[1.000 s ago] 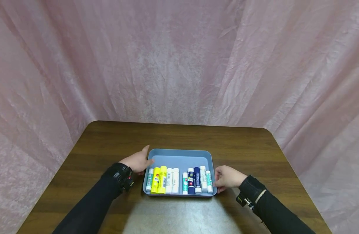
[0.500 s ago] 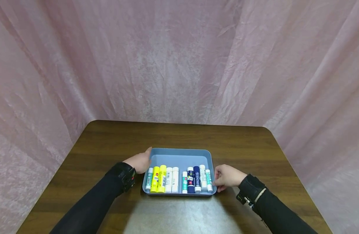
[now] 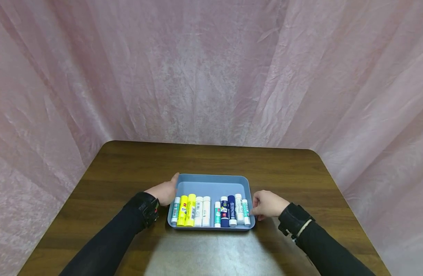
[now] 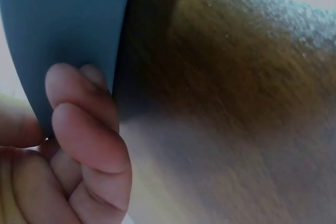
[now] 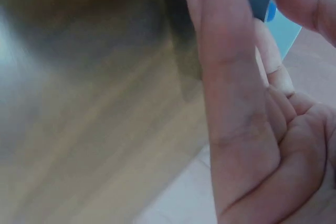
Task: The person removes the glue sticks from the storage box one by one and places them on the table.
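Blue tray [image 3: 211, 185] sits on wooden table [image 3: 211, 159], between both hands: left hand [image 3: 164, 191] grips its left end, right hand [image 3: 268, 204] pinches its right end. Ten sticks [image 3: 191, 210] lie inside, two groups of five (both yellow ones in the left group).

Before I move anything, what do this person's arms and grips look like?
Long black sleeves run down to black wrist cuffs with small dark hardware; a pale band edges the right cuff. The left grip and right grip wear no gloves.
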